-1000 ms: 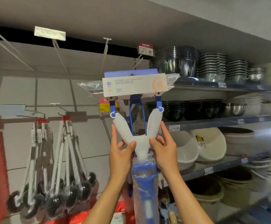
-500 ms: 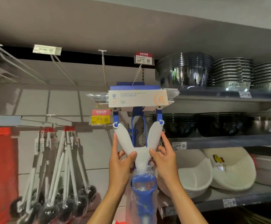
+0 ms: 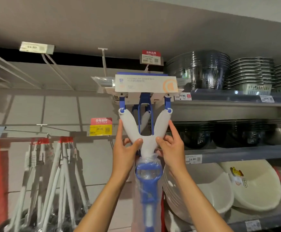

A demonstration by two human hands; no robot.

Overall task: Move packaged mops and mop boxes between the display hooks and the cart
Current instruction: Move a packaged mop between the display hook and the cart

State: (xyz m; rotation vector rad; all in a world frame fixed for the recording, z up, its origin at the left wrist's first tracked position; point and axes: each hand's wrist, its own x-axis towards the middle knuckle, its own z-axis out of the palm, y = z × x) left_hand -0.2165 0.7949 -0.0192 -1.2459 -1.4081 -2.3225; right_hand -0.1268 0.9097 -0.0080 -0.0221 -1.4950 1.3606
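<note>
A packaged sponge mop (image 3: pixel 145 141) with a white Y-shaped yoke, blue fittings and a white card sleeve (image 3: pixel 144 84) on its head is held up at the wall display. My left hand (image 3: pixel 125 148) grips the yoke's left arm, thumb across the front. My right hand (image 3: pixel 171 146) grips the right arm the same way. The blue handle in clear plastic wrap (image 3: pixel 147 190) hangs down between my forearms. A second mop of the same kind (image 3: pixel 144 114) hangs right behind it. An empty display hook (image 3: pixel 103 61) sticks out above left of the mop head.
Long-handled brushes (image 3: pixel 52 181) hang from hooks at lower left. Shelves on the right hold stacked dark bowls (image 3: pixel 198 71), grey baskets (image 3: pixel 251 74) and white basins (image 3: pixel 253 185). Price tags, red (image 3: pixel 151 57) and yellow (image 3: pixel 101 129), hang by the hooks. No cart is in view.
The view has drawn closer to the display and tilted up. Both hands keep the same grip on the yoke; the mop head stays just below the upper hooks.
</note>
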